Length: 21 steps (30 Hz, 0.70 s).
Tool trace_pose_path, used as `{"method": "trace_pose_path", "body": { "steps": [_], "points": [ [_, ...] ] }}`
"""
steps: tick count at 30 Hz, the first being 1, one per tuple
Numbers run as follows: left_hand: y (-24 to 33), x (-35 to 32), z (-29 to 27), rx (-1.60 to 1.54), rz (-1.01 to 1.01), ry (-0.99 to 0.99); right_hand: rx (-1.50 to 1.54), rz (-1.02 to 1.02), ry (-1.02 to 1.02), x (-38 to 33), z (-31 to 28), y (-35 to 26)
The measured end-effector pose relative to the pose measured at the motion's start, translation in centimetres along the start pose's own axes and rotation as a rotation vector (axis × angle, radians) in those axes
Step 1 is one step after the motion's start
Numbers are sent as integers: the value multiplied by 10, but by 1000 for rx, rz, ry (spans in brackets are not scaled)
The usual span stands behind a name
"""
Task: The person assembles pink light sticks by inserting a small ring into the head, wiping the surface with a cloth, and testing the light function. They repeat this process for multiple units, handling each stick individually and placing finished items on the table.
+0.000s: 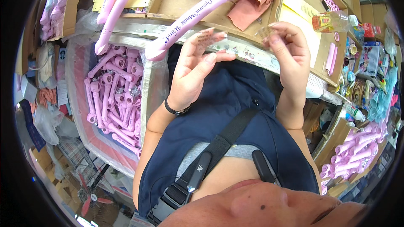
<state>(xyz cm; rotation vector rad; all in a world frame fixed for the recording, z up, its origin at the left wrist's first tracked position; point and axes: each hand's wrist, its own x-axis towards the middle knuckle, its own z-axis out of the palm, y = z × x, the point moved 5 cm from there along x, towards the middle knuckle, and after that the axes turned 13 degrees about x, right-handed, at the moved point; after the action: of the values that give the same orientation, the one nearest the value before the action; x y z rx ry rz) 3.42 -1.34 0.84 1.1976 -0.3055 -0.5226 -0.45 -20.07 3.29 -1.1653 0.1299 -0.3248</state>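
My left hand [194, 69] pinches a small clear printed label [211, 38] between thumb and fingers, held just in front of the workbench edge [252, 56]. My right hand [287, 50] holds a small clear sticker piece [266, 31] at its fingertips, a short way right of the label. A long pink plastic wand [193, 17] lies on the cardboard-covered bench just beyond my left hand, its head resting on a pink cloth [251, 6].
A plastic-lined bin [80, 101] at my left is full of pink wand parts [115, 96]. More pink parts [351, 153] lie in a box at the right. A small bottle [332, 20], pink rings, a knife and a brush sit on the bench.
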Motion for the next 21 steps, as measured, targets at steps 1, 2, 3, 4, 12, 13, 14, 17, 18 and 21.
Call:
{"method": "trace_pose_path", "body": {
  "steps": [1,2,3,4,12,13,14,17,18,21],
  "points": [
    [1,2,0,-4,33,28,-8,6,-19,-2,3,2],
    [3,4,0,3,58,52,-57,20,-60,-3,7,4],
    [5,6,0,13,75,67,-93,16,-95,-5,11,5],
    [7,8,0,35,85,80,-131,17,-127,-6,16,7],
    [18,27,11,300,230,32,-391,-47,-216,-5,32,5],
    [17,28,11,312,236,64,-424,-81,-223,-5,33,4],
    [16,29,11,322,257,77,-446,-80,-224,-5,32,5],
    [16,31,10,358,304,122,-421,-20,-193,-9,31,11],
    [16,31,8,370,311,144,-355,39,-163,-11,30,15],
    [21,31,4,419,379,204,-149,73,-36,-12,22,20]
  ]
}}
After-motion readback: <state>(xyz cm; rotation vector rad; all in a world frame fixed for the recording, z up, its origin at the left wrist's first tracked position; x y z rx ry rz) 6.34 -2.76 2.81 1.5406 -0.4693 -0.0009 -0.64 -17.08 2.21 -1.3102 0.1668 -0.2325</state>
